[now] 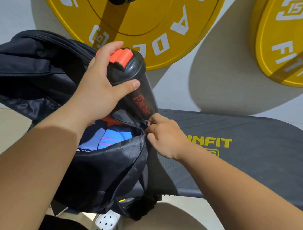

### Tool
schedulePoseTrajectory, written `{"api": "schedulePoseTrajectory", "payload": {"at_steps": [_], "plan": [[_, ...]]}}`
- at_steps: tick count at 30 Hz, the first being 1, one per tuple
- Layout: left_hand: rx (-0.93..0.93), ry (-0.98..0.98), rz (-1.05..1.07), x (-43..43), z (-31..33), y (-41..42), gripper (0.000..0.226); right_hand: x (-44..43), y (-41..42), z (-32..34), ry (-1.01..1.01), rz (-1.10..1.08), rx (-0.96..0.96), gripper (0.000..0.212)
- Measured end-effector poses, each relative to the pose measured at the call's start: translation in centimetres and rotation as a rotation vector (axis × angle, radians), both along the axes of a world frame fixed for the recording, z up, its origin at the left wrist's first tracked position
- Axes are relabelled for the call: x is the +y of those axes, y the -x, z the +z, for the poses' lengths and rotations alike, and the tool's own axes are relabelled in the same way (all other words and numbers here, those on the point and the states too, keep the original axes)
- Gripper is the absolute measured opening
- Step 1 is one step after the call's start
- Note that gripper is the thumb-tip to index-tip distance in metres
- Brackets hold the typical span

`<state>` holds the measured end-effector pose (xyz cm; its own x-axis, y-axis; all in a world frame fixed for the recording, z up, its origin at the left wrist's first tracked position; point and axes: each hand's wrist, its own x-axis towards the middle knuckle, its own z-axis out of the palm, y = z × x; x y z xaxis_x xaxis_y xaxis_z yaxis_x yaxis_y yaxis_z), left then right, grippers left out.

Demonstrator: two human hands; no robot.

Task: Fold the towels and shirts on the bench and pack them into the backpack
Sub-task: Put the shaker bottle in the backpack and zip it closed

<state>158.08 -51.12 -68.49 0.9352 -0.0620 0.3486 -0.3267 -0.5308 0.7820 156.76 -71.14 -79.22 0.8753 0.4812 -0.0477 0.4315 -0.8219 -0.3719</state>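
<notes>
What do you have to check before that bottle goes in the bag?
1. Left hand grips the shaker bottle securely: ok.
2. Orange cap sealed tight so nothing leaks: cannot tell.
3. Right hand pinches the backpack rim to keep its mouth open: ok.
4. Folded clothes already lie inside: ok.
5. Enough room beside the clothes for the bottle: cannot tell.

You've got black backpack (105, 175), blue towels (116, 136) w/ pink stripes, black bottle (132, 72) w/ orange cap (121, 57) & red print, dk grey bench (262, 161) w/ yellow lettering.
</notes>
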Motion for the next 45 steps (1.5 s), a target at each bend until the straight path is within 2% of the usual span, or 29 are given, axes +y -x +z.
{"api": "schedulePoseTrajectory", "payload": {"at_steps": [2,5,9,13,15,18,24,34,39,42,45], "plan": [[0.002,0.005,0.000,0.1,0.1,0.1,0.076,0.2,-0.1,-0.5,0.089,-0.022,-0.055,0.071],[0.012,0.026,0.008,0.3,0.1,-0.1,0.075,-0.3,0.0,-1.3,0.153,-0.018,-0.033,0.072],[0.011,0.001,-0.009,0.2,0.1,-0.2,0.076,-0.9,0.2,-1.4,0.165,0.132,-0.040,0.066],[0.028,-0.004,-0.026,0.0,0.2,-0.2,0.077,-1.8,-0.3,-1.0,0.119,0.282,0.095,0.065],[0.027,-0.030,-0.048,-0.2,0.1,-0.1,0.077,-2.6,-0.5,-0.7,0.082,0.239,0.131,0.063],[0.032,-0.038,-0.079,-0.8,0.1,0.2,0.076,-3.7,-0.9,-0.2,0.070,0.138,0.076,0.051],[0.034,0.068,-0.091,-0.7,0.3,0.1,0.076,-4.4,-1.2,-0.5,0.076,0.048,0.116,0.042],[0.046,-0.024,-0.199,1.1,0.6,0.8,0.076,-4.6,-2.3,-0.5,0.092,-0.068,0.112,0.057],[0.035,-0.035,-0.205,1.4,0.7,0.5,0.072,-3.8,-2.8,-0.5,0.085,-0.094,0.052,0.044],[0.023,0.022,-0.176,1.0,0.6,0.3,0.068,-3.6,-3.1,-0.2,0.057,-0.173,0.040,0.021],[0.029,0.046,-0.136,0.4,0.5,0.0,0.067,-3.6,-3.8,0.0,-0.019,-0.263,0.103,0.022]]}}
